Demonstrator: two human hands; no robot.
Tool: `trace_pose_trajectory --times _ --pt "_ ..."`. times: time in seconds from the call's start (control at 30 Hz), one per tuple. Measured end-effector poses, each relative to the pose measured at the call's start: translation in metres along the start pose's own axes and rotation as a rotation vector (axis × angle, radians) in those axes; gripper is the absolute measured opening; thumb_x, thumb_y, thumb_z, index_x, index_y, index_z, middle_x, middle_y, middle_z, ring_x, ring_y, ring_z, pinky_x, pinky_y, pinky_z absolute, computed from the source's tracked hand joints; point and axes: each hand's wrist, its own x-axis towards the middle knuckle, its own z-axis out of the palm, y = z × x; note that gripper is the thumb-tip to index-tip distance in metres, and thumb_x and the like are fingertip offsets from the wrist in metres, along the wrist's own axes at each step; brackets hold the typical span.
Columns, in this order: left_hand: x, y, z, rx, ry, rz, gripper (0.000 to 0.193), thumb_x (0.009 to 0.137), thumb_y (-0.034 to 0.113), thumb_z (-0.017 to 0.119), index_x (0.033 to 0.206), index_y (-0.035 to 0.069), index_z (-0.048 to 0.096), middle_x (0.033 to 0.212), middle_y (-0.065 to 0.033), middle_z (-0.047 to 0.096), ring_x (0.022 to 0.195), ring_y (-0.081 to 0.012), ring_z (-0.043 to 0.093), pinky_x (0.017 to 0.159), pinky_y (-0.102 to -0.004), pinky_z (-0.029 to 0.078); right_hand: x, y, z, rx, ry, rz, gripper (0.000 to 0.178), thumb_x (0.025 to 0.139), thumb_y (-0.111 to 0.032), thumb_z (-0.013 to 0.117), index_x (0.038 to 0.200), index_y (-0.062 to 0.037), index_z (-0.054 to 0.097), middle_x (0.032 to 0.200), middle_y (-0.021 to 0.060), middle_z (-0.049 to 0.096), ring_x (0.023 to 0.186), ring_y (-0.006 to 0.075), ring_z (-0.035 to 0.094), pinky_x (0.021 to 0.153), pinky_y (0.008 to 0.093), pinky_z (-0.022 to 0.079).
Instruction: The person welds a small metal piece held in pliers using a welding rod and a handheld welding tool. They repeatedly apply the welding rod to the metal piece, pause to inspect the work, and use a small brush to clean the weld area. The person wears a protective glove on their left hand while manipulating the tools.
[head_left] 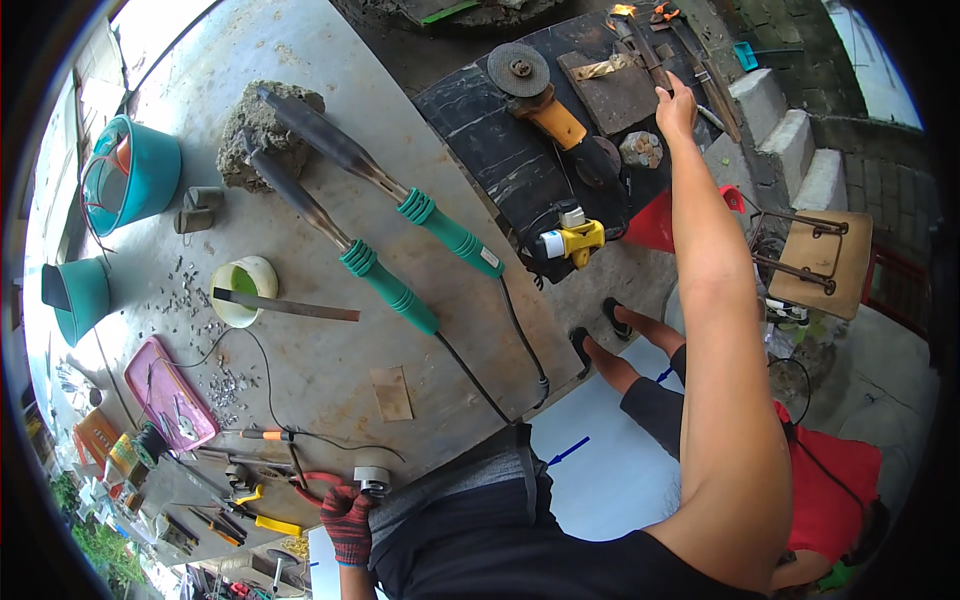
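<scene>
My right hand (677, 108), bare, reaches far out over the black-topped table (455, 105) at the upper right. Its fingers close on the near end of a long dark brown bar-like tool (648, 55); its exact kind is unclear. My left hand (347, 525), in a red-and-black knit glove, is curled at the metal table's near edge. Beside its thumb is a short silver metal cylinder (372, 481), and red plier handles (318, 487) lie close by. The glove hides whether anything is inside it. Two green-handled soldering irons (390, 290) rest with their tips on a rough stone block (265, 135).
Near the right arm lie an angle grinder (545, 110) and a yellow tool (575, 242). On the metal table (330, 60) stand teal buckets (150, 180), a white cup (262, 275) bridged by a metal strip, and a pink tray (170, 395). A person in red (830, 480) is at lower right.
</scene>
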Motion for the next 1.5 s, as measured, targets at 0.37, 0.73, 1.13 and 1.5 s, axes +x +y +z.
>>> trace_pose_trajectory --times 0.37,0.73,1.13,1.5 --pt "-0.002 0.007 0.003 0.065 0.02 -0.009 0.026 0.089 0.015 0.082 0.1 0.008 0.06 0.088 0.001 0.061 0.081 -0.011 0.061 0.077 -0.029 0.053 -0.001 -0.003 0.006 -0.028 -0.072 0.08 0.048 0.091 -0.022 0.077 0.138 -0.0161 0.066 0.117 0.0252 0.067 0.114 0.0433 0.064 0.102 0.0483 0.049" --pt "0.001 0.004 0.003 0.082 0.017 0.02 0.023 0.089 0.013 0.08 0.099 0.007 0.06 0.086 0.0017 0.061 0.08 -0.0107 0.061 0.076 -0.0288 0.052 -0.016 -0.041 -0.036 0.085 0.201 0.026 0.055 0.091 -0.029 0.077 0.139 -0.0078 0.062 0.119 0.0187 0.067 0.114 0.0366 0.059 0.104 0.0459 0.045" --pt "0.02 -0.001 -0.002 0.295 -0.042 0.194 0.022 0.092 0.021 0.079 0.097 0.003 0.067 0.085 -0.006 0.073 0.083 -0.0162 0.069 0.093 -0.0372 0.053 -0.246 -0.203 -0.201 0.892 0.042 0.048 0.037 0.101 -0.002 0.062 0.138 -0.0004 0.06 0.114 0.0121 0.071 0.101 0.0157 0.068 0.093 0.0305 0.055" --pt "0.021 -0.007 0.005 -0.079 -0.128 0.114 0.019 0.095 0.015 0.078 0.104 0.002 0.067 0.091 -0.0081 0.075 0.08 -0.0165 0.072 0.073 -0.0328 0.059 -0.464 -0.317 -0.31 0.808 -0.425 -0.381 0.042 0.089 0.001 0.067 0.13 -0.0075 0.067 0.105 0.0094 0.066 0.102 0.0266 0.061 0.095 0.0389 0.05"
